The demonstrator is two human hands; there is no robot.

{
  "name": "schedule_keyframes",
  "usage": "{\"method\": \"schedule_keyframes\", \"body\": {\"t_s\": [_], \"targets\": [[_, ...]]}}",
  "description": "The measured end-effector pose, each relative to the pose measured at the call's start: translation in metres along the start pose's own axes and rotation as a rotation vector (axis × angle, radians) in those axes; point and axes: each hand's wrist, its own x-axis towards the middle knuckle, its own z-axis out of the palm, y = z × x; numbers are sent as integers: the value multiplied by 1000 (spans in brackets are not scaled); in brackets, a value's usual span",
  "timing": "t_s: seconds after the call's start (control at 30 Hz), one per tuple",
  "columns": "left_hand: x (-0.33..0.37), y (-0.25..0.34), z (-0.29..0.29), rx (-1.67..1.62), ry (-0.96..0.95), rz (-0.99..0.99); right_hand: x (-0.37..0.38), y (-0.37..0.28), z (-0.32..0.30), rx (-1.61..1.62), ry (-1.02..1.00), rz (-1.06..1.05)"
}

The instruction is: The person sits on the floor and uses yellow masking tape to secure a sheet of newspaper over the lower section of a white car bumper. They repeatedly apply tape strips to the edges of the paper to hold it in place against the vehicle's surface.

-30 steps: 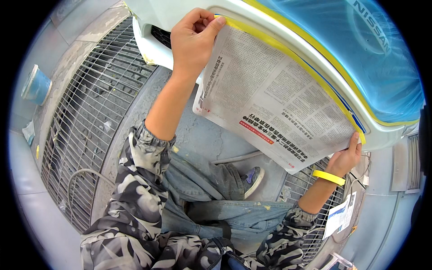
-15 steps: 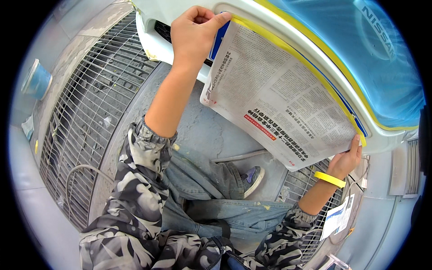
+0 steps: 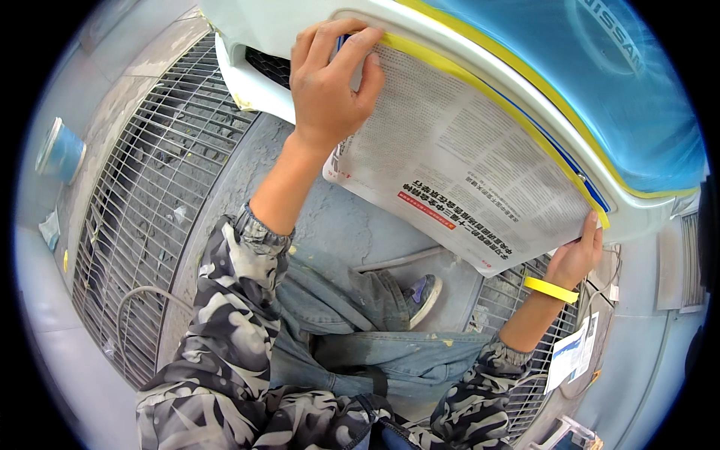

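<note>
A printed newspaper sheet [image 3: 450, 150] hangs along a blue number plate [image 3: 555, 142] on a white car bumper [image 3: 262, 22], with yellow masking tape [image 3: 480, 84] along its upper edge. My left hand [image 3: 330, 86] is at the sheet's upper left corner, fingers bent and apart, the thumb away from the index finger; its fingertips rest at the tape's left end. At the right end, my right hand [image 3: 576, 255] pinches the lower right corner of the newspaper and tape between thumb and fingers. Around my right wrist sits a yellow band [image 3: 551, 290].
Blue plastic film [image 3: 585, 90] covers the car above the bumper, edged with yellow tape. Metal floor grating [image 3: 150, 165] lies left and lower right. A blue-and-white bucket [image 3: 61, 150] stands far left. Papers [image 3: 574, 352] lie at lower right. My shoe [image 3: 422, 300] is below the sheet.
My left hand has loosened from its pinch on the tape's left end, the fingers spreading over the corner. My right hand keeps its grip. The view has shifted slightly.
</note>
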Motion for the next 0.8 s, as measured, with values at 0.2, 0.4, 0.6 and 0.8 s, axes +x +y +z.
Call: {"method": "schedule_keyframes", "body": {"t_s": [0.2, 0.4, 0.6, 0.8], "targets": [[-3, 16, 11, 45, -102, 65, 10, 4, -9, -6, -15, -1], [1, 32, 22, 29, -124, 69, 16, -2, -9, -25, -16, -16], [8, 43, 25, -17, -165, 129, 29, 1, -23, -29, -53, -26], [9, 60, 35, -81, -221, 172, 33, -5, -30, 18, -49, -30]]}}
